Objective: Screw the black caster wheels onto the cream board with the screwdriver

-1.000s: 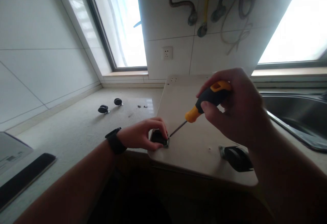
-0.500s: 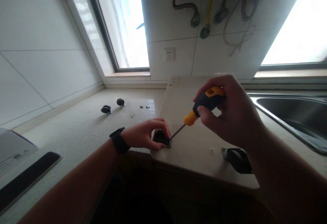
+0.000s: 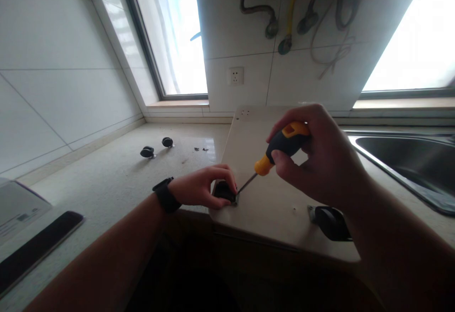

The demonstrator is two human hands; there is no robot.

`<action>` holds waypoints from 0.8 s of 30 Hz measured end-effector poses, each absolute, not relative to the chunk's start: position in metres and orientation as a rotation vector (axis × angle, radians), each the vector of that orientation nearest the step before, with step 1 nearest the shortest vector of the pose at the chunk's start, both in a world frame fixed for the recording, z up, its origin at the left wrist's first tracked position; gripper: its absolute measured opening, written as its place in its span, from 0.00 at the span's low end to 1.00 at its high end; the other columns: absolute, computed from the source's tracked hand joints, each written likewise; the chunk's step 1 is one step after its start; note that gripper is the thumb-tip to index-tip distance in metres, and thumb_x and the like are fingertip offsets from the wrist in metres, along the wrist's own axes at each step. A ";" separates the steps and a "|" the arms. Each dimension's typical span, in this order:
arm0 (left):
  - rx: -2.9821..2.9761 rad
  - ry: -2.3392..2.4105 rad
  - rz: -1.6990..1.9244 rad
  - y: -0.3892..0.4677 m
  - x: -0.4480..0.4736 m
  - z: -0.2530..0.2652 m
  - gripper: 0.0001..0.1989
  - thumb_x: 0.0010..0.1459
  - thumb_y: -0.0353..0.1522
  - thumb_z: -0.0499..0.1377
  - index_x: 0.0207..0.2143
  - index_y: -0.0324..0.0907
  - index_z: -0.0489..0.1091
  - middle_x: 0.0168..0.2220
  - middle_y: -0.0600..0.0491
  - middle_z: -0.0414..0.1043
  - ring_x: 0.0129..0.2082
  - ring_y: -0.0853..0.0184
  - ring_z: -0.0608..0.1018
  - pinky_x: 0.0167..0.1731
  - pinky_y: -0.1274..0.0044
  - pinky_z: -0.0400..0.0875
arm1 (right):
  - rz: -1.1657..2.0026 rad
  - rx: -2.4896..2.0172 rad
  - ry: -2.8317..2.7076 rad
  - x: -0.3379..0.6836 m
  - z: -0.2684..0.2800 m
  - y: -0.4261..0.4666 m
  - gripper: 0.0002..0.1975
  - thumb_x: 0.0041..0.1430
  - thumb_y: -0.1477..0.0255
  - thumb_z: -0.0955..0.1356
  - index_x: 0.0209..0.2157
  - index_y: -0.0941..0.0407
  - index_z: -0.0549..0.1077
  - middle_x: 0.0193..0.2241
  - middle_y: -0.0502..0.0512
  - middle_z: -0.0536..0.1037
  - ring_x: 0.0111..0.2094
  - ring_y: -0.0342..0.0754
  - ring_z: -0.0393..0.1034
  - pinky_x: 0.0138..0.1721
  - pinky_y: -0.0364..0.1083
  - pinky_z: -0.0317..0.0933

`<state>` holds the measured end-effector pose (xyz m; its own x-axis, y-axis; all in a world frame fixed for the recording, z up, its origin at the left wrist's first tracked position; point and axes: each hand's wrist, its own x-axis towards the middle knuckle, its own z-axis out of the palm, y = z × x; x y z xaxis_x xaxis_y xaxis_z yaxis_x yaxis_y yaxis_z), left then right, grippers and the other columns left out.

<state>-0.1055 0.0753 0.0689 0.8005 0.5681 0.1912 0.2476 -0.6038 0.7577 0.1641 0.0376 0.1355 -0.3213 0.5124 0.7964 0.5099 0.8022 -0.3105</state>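
Observation:
My right hand point(image 3: 320, 155) grips a screwdriver point(image 3: 275, 153) with a black and orange handle, its thin shaft slanting down-left to the metal plate of a black caster wheel point(image 3: 224, 192). My left hand point(image 3: 202, 186), a dark watch on its wrist, holds that caster down on the near left corner of a beige board point(image 3: 263, 193) lying on the counter. A second caster point(image 3: 330, 222) sits at the board's near right, partly behind my right forearm.
Two loose casters point(image 3: 156, 147) and small screws point(image 3: 201, 149) lie on the counter point(image 3: 117, 179) behind my left hand. A steel sink point(image 3: 408, 160) is at the right. A dark phone point(image 3: 35, 245) and a box lie at the left. A wall socket point(image 3: 235, 75) and hoses hang behind.
The view shifted a little over the second. My right hand has turned slightly on the screwdriver handle; the tip stays at the caster plate and my left hand keeps its hold.

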 end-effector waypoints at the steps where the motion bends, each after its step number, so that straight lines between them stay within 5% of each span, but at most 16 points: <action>1: 2.220 0.600 0.541 0.075 -0.106 0.069 0.10 0.56 0.27 0.68 0.41 0.42 0.76 0.47 0.50 0.71 0.46 0.63 0.76 0.51 0.67 0.72 | 0.002 -0.752 -1.975 0.163 0.136 0.037 0.20 0.54 0.74 0.70 0.48 0.50 0.64 0.35 0.49 0.74 0.31 0.46 0.70 0.31 0.49 0.66; 19: 2.221 0.616 0.552 0.077 -0.106 0.066 0.13 0.54 0.29 0.70 0.43 0.44 0.76 0.46 0.50 0.72 0.46 0.62 0.74 0.52 0.66 0.71 | 0.077 -0.684 -2.234 0.146 0.156 0.036 0.20 0.62 0.70 0.69 0.54 0.54 0.64 0.37 0.51 0.76 0.31 0.41 0.69 0.31 0.42 0.63; 24: 2.195 0.670 0.544 0.078 -0.106 0.068 0.17 0.53 0.38 0.73 0.43 0.42 0.77 0.45 0.49 0.75 0.46 0.61 0.76 0.50 0.67 0.71 | 0.098 -0.670 -2.333 0.135 0.169 0.040 0.20 0.62 0.66 0.71 0.53 0.55 0.66 0.34 0.49 0.74 0.29 0.40 0.66 0.29 0.41 0.59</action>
